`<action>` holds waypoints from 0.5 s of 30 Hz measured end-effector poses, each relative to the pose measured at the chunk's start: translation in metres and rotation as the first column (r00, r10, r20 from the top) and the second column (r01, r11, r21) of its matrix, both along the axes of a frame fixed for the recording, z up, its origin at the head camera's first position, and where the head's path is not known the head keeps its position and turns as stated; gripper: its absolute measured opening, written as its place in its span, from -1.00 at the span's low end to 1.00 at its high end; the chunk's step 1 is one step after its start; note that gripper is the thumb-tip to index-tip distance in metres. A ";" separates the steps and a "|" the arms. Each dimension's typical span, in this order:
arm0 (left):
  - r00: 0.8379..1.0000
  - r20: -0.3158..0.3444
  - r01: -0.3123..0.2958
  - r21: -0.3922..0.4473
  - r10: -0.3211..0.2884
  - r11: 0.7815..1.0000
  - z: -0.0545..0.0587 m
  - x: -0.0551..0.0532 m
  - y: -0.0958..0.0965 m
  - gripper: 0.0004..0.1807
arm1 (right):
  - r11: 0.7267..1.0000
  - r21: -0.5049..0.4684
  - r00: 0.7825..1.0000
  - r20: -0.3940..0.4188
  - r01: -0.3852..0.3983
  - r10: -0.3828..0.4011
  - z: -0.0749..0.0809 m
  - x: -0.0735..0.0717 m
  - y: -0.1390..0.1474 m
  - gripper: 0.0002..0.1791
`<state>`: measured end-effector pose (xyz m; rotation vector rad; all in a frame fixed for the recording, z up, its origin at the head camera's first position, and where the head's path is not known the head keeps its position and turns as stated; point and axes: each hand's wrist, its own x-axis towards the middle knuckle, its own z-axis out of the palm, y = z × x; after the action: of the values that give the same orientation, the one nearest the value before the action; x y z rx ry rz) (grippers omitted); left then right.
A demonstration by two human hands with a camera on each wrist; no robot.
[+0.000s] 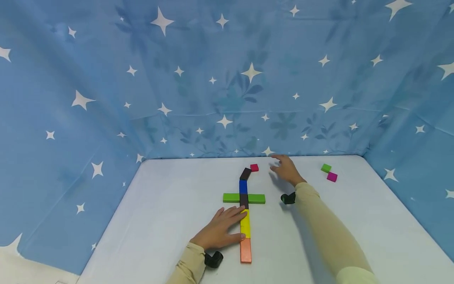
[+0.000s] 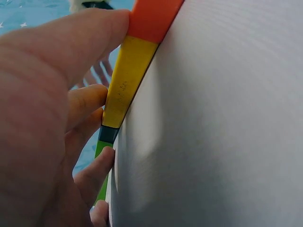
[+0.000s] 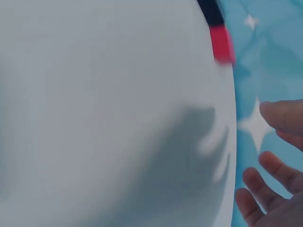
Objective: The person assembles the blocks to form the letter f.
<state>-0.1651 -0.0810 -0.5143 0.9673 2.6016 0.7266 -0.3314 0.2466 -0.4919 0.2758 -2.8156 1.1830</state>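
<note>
My left hand (image 1: 220,228) lies beside a column of blocks, its extended fingertips and thumb touching the yellow block (image 1: 245,225). Below the yellow block is an orange block (image 1: 245,251); above it come a black block (image 1: 244,201), a blue block (image 1: 242,187) and a tilted black block (image 1: 245,174). Green blocks stick out on the left (image 1: 231,198) and right (image 1: 257,198) of the lower black one. At the column's far end sits a small red block (image 1: 254,167). To its right my right hand (image 1: 287,169) hovers over the table with nothing in it, fingers spread and relaxed.
On the right of the white table (image 1: 170,213) lie a small green block (image 1: 326,168) and a magenta block (image 1: 332,177), close together. A blue star-patterned curtain (image 1: 198,90) rises along the table's back and sides.
</note>
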 end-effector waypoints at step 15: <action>1.000 0.013 0.023 0.049 -0.023 0.999 -0.002 0.000 -0.001 -0.20 | 0.949 0.155 0.961 -0.068 0.276 -0.269 0.008 0.047 0.113 -0.45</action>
<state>-0.1652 -0.0823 -0.5161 1.0007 2.5678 0.7913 -0.2845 0.3592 -0.4838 -0.0767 -2.7971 0.8801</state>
